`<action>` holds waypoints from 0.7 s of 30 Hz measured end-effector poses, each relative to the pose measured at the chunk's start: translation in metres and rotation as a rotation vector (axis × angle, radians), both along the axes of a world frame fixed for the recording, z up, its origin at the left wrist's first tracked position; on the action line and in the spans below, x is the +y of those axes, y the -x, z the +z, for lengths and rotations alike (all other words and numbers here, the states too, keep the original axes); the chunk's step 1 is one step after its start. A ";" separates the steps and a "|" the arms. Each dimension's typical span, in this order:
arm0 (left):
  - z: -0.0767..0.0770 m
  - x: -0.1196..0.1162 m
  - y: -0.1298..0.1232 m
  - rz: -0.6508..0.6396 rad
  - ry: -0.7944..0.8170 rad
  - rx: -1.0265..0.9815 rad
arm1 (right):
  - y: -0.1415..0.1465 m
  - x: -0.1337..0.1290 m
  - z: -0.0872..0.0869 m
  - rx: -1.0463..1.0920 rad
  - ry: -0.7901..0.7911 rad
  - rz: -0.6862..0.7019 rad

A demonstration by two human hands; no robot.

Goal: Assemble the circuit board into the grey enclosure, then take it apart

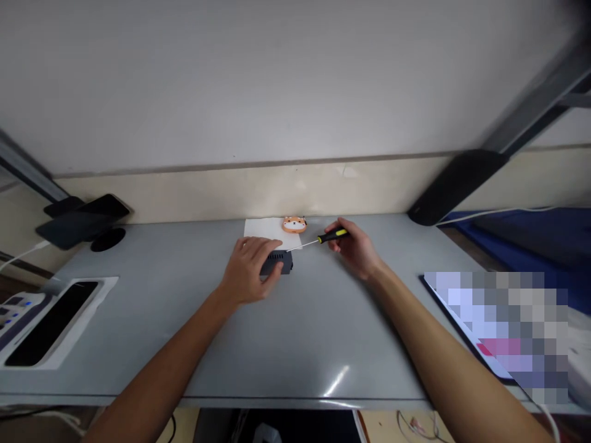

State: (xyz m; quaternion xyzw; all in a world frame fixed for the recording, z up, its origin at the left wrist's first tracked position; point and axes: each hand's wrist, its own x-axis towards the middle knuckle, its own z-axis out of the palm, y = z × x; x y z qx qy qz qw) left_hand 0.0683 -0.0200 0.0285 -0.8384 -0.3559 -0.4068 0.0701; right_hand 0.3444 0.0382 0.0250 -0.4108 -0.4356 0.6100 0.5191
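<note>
Seems to be at the step of bringing a screwdriver [333,235] to a small dark box [280,266], placed on the grey table [300,332], just at the near edge of the white sheet [259,229]. With the left hand [248,271], by the near-left corner of the sheet, holds the box in a narrow grip, with the thumb on the near side and the other fingers bent over the far side. With the right hand [359,247], to the right of the sheet, grips the handle in curled fingers, pointing the tip at the box's far edge; cannot tell contact from a slight gap. Probably calls next for a steady box and careful guiding of the tip, without slipping. As for the look of the box: dark grey, with a row of short slots and a small black part at the right end; partly covered by the left hand. Notice also an orange-and-white animal-face item [294,225] at the far-right corner of the sheet.
</note>
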 end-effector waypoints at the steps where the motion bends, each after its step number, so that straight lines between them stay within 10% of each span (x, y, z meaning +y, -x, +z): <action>1: -0.002 -0.001 0.000 0.002 0.007 0.017 | 0.001 0.000 0.000 -0.009 0.001 0.000; 21: -0.008 0.003 -0.003 0.015 0.021 0.067 | 0.004 -0.001 -0.001 -0.012 0.025 -0.039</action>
